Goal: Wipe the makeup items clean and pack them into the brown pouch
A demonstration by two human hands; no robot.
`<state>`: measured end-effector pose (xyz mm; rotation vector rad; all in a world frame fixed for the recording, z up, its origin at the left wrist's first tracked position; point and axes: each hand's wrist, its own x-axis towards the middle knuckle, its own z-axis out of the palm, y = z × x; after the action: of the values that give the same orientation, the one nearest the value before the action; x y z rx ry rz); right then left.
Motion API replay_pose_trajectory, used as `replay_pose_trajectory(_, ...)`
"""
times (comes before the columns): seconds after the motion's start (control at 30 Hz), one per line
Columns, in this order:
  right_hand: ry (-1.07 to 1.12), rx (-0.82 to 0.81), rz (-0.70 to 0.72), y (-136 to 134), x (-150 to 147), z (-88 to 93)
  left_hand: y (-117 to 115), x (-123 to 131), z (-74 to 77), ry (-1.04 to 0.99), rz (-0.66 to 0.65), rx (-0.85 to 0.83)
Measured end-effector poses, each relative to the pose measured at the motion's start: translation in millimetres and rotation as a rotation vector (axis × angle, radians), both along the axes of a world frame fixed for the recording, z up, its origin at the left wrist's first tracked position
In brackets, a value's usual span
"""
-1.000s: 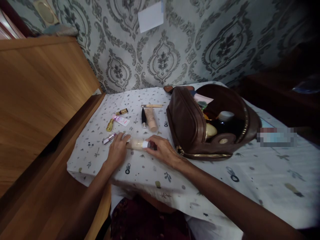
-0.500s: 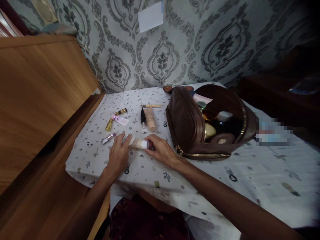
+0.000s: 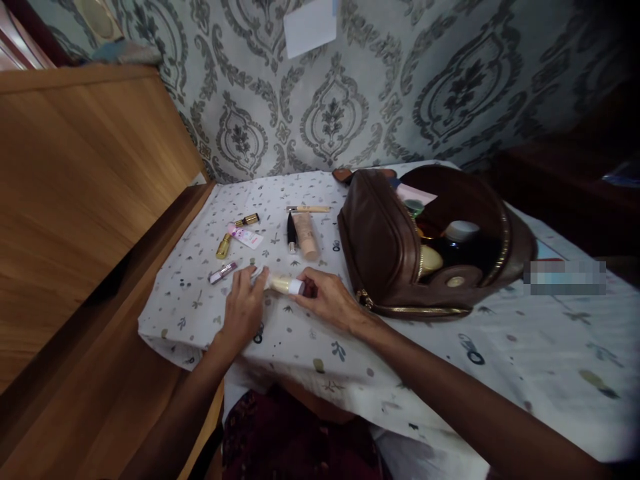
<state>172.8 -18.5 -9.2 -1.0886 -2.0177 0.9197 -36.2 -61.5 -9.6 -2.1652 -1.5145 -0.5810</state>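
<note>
Low over the near part of the table, a small cream-coloured tube (image 3: 281, 285) with a white band lies crosswise between my hands. My right hand (image 3: 327, 298) grips its dark end. My left hand (image 3: 243, 301) is closed around a crumpled white piece, like a tissue (image 3: 262, 274), pressed at the tube's other end. The left fingertips are partly hidden. Left of that hand lies a lipstick-like stick (image 3: 223, 273). Beyond my hands are a beige squeeze tube (image 3: 306, 237), a black pointed tube (image 3: 291, 233) and a slim beige stick (image 3: 310, 209).
A large brown cosmetic bag (image 3: 375, 233) stands unzipped at the right, with bottles inside. At the left lie a gold tube (image 3: 223, 247), a black-and-gold piece (image 3: 247, 221) and a pink-white sachet (image 3: 247, 237). A wooden cabinet (image 3: 100, 140) borders the table's left side.
The whole view has shifted slightly, so the scene sits a little further right. Both hands stay on the small tube and tissue; the tube's cream part shows more brightly.
</note>
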Motion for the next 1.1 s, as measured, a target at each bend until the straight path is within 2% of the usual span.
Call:
replay_pose_trajectory(0.1, -0.008, 0.041, -0.006, 1, 1, 0.1, 6, -12, -1.9, -0.040, 0.053, 0.000)
replay_pose_trajectory(0.23, 0.033, 0.121, -0.033, 3, 1, -2.9, 9, -16, -3.5, -0.103, 0.037, 0.006)
replay_pose_trajectory(0.37, 0.115, 0.034, -0.044, 5, 0, -7.2, 7, -7, 0.3, -0.155, -0.041, 0.064)
replay_pose_trajectory(0.5, 0.233, -0.056, -0.006, 7, -1, -8.9, -3, 16, 3.7, -0.180, -0.214, 0.102)
replay_pose_trajectory(0.6, 0.326, -0.195, 0.052, 9, -1, -8.8, -11, 34, 2.2, -0.171, -0.292, 0.073)
replay_pose_trajectory(0.7, 0.365, -0.328, 0.093, 10, -1, -8.1, -10, 38, -0.5, -0.163, -0.264, 0.051)
replay_pose_trajectory(0.77, 0.348, -0.353, 0.103, 11, -1, -7.7, -4, 31, -2.7, -0.173, -0.216, 0.038)
replay_pose_trajectory(0.93, 0.285, -0.342, 0.110, 12, 0, -8.8, 16, 3, -11.3, -0.239, -0.091, -0.035)
replay_pose_trajectory(1.1, 0.219, -0.272, 0.062, 13, 2, -11.1, 22, -7, -19.3, -0.268, -0.091, -0.092)
